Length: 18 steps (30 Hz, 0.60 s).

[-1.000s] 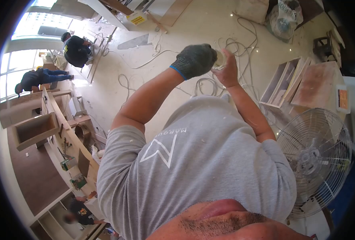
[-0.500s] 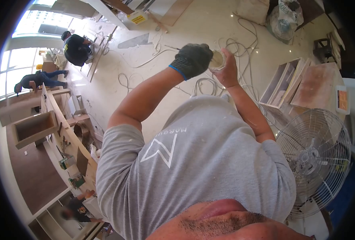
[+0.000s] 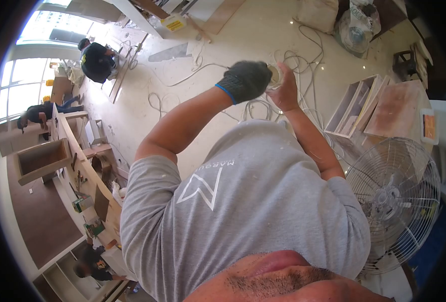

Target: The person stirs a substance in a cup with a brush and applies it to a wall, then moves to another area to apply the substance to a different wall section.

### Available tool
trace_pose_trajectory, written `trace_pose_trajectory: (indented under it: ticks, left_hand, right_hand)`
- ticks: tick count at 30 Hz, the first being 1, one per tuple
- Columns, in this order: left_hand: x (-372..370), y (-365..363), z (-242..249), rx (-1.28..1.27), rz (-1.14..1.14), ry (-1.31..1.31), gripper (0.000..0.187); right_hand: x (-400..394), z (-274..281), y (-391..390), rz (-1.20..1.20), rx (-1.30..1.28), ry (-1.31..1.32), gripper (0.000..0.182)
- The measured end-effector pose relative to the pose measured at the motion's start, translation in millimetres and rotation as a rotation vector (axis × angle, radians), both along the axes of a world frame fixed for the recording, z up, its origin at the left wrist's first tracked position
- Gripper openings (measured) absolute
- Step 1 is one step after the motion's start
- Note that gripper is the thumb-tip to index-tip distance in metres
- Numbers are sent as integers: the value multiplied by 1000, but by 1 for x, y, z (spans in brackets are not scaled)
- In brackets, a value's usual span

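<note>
My right hand (image 3: 284, 93), bare, is wrapped around a small round container (image 3: 273, 76) with a pale rim and a yellowish inside. My left hand (image 3: 245, 80) wears a dark knitted glove with a blue cuff. It is closed at the container's left edge, its fingers over the opening and slightly blurred. Whatever it grips is hidden by the glove. Both arms reach out in front of my grey T-shirt, above the pale floor.
Looped cables (image 3: 263, 108) lie on the floor below my hands. A wire-caged fan (image 3: 391, 196) stands close on my right, near wooden boxes (image 3: 353, 105). Bags (image 3: 358, 25) sit farther off. A long workbench (image 3: 89, 171) runs on my left. A person crouches (image 3: 96, 63) ahead left; others work beyond.
My gloved left hand has moved slightly right, farther over the container. The thin stick seen poking out behind it earlier no longer shows clearly. My right hand barely moves.
</note>
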<state>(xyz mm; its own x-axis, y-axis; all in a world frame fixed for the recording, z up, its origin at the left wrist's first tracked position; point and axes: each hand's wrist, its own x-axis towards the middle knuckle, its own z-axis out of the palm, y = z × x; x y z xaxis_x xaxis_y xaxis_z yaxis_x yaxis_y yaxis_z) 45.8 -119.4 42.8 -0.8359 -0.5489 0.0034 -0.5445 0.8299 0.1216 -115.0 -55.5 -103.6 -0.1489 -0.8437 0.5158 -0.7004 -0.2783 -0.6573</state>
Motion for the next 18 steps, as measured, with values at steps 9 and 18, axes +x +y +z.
trace_pose_trajectory:
  ticks: [9, 18]
  left_hand:
    - [2, -3, 7, 36, 68, 90, 15]
    - [5, -4, -5, 72, 25, -84, 17]
  right_hand:
    - [3, 3, 2, -5, -25, 13, 93]
    - [4, -1, -1, 17, -18, -2, 94]
